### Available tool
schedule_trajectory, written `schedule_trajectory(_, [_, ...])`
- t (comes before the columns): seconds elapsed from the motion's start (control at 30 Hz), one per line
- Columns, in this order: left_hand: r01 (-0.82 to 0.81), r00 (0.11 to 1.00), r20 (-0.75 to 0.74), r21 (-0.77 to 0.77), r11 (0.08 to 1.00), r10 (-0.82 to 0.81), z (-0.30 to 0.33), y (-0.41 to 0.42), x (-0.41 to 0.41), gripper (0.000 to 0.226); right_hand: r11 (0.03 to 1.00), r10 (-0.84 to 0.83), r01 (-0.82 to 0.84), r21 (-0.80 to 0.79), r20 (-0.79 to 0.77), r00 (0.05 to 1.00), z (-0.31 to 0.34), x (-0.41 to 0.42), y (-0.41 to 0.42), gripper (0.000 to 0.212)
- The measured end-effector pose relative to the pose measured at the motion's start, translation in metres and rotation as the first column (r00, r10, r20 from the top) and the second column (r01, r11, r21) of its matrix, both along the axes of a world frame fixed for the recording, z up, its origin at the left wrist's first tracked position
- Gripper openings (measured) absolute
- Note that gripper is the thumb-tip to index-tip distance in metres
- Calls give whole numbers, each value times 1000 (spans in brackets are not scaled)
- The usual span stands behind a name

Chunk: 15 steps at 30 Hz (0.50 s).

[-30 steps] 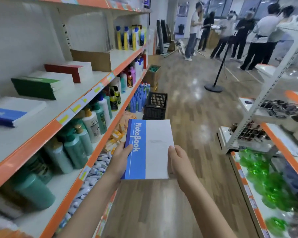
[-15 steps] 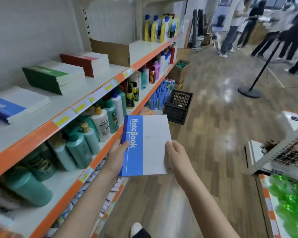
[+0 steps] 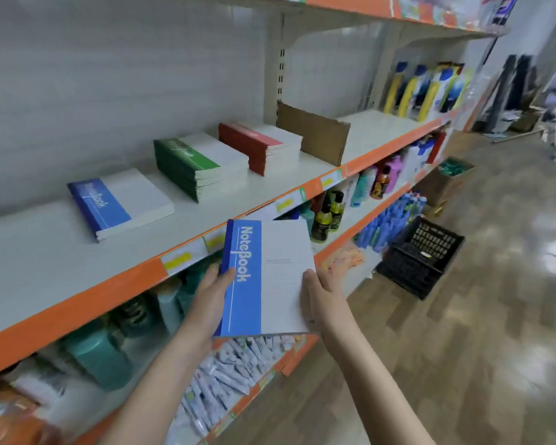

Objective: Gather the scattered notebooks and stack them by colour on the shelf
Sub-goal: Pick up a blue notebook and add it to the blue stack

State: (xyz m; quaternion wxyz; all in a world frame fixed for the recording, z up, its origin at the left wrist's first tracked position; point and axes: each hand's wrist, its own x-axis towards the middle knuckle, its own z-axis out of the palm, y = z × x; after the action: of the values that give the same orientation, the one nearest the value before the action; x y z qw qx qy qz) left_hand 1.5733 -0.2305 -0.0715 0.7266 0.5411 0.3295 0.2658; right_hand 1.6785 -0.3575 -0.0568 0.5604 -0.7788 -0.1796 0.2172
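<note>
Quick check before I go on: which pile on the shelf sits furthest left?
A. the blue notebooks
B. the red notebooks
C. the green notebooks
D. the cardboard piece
A. The blue notebook stack lies leftmost on the shelf, with the green notebook stack and then the red notebook stack to its right.
</note>
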Motion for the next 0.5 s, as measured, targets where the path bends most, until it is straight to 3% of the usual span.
schedule_trajectory(0.27, [-234,972,13,14,972,234,14,37,-24,13,969,237,-238,65,27,971,9,3,66,23])
schedule_trajectory(0.5, [-444,896,-8,-14,896,444,25,66,-60,16,899,431,-429,90,-14,902,14,-13,125,24])
